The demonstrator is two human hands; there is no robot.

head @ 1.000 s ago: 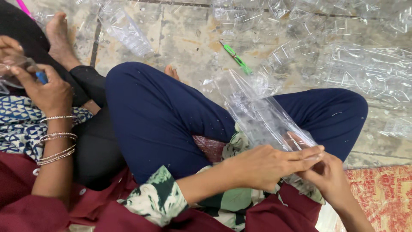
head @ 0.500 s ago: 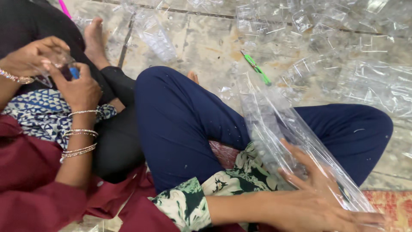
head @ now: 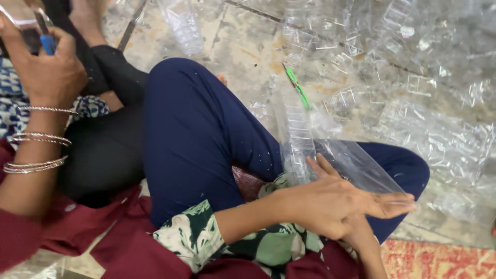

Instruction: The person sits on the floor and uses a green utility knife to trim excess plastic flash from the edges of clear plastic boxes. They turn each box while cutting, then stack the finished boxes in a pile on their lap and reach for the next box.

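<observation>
While the left hand [head: 336, 206] lies flat with fingers spread across the clear plastic sheet [head: 356, 165], the right hand [head: 361, 235] sits mostly hidden under it, so I cannot tell whether the right is clenched on the sheet's near edge or just backing it. Sheet sits over the person's lap, against the navy trouser leg [head: 196, 139], rising away from the body. Long axis runs from the hands up and left toward the green strip [head: 298, 87] on the floor; far end points away from the person, slightly tilted up. Judgement: very light, thin, floppy, slick, creases easily, springs back rather than breaks. Best hold is a pinch at the near edge or a corner, palm pressing the face flat. More clear plastic pieces [head: 444, 134] litter the stone floor [head: 243, 46]. A neighbour's bangled hand [head: 46, 72] grips a blue tool [head: 47, 44], well apart.
</observation>
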